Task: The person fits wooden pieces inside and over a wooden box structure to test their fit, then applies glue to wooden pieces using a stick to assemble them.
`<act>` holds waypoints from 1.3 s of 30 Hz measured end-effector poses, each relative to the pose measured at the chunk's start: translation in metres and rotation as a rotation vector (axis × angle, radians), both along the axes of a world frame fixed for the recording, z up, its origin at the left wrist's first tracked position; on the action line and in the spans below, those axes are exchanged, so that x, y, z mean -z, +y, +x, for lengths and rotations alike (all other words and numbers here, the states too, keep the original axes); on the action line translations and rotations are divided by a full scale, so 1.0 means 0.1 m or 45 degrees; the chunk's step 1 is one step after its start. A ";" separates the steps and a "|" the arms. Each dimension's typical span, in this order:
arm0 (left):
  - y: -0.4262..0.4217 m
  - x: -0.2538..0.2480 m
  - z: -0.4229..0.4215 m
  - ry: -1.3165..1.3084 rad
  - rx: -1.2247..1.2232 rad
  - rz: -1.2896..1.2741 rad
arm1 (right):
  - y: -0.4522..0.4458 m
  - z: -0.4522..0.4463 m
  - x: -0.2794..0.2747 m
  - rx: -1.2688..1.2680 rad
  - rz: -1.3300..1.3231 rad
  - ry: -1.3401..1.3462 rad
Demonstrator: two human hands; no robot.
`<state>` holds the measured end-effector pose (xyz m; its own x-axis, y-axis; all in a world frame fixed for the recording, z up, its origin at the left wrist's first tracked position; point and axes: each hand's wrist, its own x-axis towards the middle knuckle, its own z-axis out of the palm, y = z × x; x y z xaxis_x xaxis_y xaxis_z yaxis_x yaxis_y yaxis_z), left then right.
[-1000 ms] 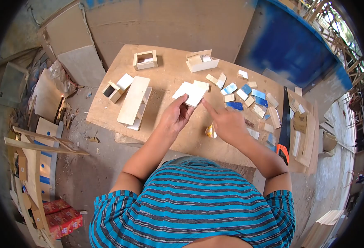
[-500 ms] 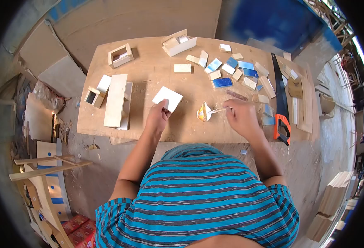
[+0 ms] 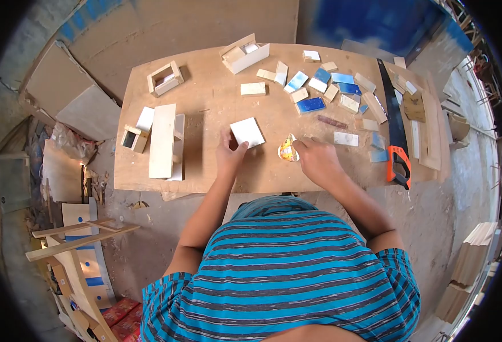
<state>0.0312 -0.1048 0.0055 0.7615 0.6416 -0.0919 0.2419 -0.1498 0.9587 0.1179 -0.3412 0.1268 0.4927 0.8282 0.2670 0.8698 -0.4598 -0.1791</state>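
Observation:
My left hand (image 3: 232, 153) pinches a white square wooden piece (image 3: 247, 132) by its lower left side, tilted just above the table. My right hand (image 3: 317, 161) is closed beside a small crumpled yellow-and-white packet (image 3: 288, 150), its fingertips at the packet's right edge. The thin pale stick that showed in those fingers earlier is mostly hidden behind them now. A white-faced block (image 3: 345, 139) and a brown strip (image 3: 332, 122) lie beyond my right hand. Left of my left hand stands a long wooden piece (image 3: 162, 141) joined to other boards.
Several blue, white and bare wood blocks (image 3: 310, 105) lie scattered at the back right. A handsaw with an orange handle (image 3: 399, 165) lies along the right side. Box-like wooden assemblies (image 3: 164, 78) stand at the back left. The table's front edge (image 3: 205, 188) runs before my body.
The white square piece has shifted right and turned in my left hand. My right hand has moved in closer to the yellow packet, covering the stick. The view has shifted slightly.

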 end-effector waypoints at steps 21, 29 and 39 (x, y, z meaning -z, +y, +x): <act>-0.84 -0.11 0.31 -0.165 0.686 0.846 | -0.19 0.16 -0.07 0.165 0.070 0.395; -0.82 -0.05 0.31 -0.219 0.677 0.790 | -0.39 0.41 0.20 0.493 0.335 1.152; -0.77 -0.27 0.22 -0.231 0.696 0.693 | -0.73 0.64 0.10 0.562 0.677 1.738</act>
